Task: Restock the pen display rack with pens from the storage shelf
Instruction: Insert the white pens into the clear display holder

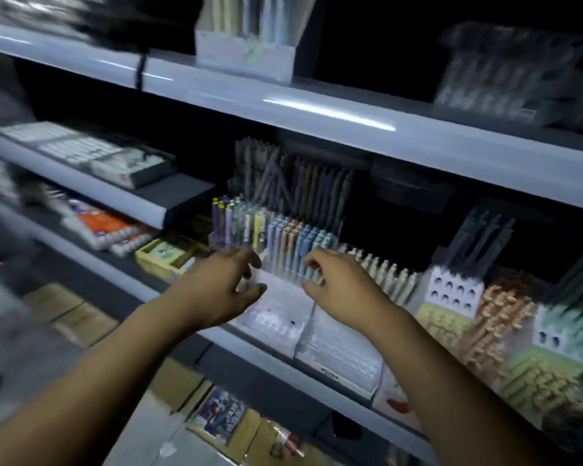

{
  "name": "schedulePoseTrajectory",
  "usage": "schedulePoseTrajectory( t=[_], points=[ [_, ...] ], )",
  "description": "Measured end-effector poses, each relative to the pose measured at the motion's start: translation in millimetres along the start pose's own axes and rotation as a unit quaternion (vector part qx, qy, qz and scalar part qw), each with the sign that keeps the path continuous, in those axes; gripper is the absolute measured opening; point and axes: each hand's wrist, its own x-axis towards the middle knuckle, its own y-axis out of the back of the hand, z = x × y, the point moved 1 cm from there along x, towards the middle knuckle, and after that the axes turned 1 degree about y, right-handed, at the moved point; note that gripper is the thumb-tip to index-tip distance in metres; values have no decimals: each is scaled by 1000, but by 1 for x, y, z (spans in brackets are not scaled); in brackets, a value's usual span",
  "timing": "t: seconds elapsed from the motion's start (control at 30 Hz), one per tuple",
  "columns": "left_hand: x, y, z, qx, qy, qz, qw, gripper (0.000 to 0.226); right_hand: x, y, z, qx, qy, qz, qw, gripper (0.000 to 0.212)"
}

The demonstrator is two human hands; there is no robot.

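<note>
The pen display rack (pixel 276 309) sat on the middle shelf at the centre of view. Its far rows carried pastel pens (pixel 293 243) and its near rows of holes stood empty, so we judged the restock partly done, with the front rows left to fill. A neighbouring rack (pixel 340 351) just to the right also showed bare holes. The left hand (pixel 223 290) hovered at the rack's left edge, fingers apart and loosely curved, holding nothing we could see. The right hand (pixel 340 284) was at the nearest row of pens, fingers curled; blur kept us from telling whether they pinched a pen. A box of pens (pixel 246 38) stood on the shelf above.
</note>
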Motion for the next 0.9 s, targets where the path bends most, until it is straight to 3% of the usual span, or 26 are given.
schedulePoseTrajectory(
  t=[0.1,0.27,0.53,0.9],
  points=[
    [-52,30,-14,29,80,21,996,43,13,-12,-51,10,80,-24,996,38],
    [-153,85,-50,78,203,44,975,44,29,-43,-162,35,209,-49,976,27],
    [-310,170,-98,92,386,107,911,39,22,-83,-348,43,371,-128,919,37],
    [-532,264,-210,94,513,169,836,42,-23,-185,-645,59,501,-169,847,44]
  ],
)
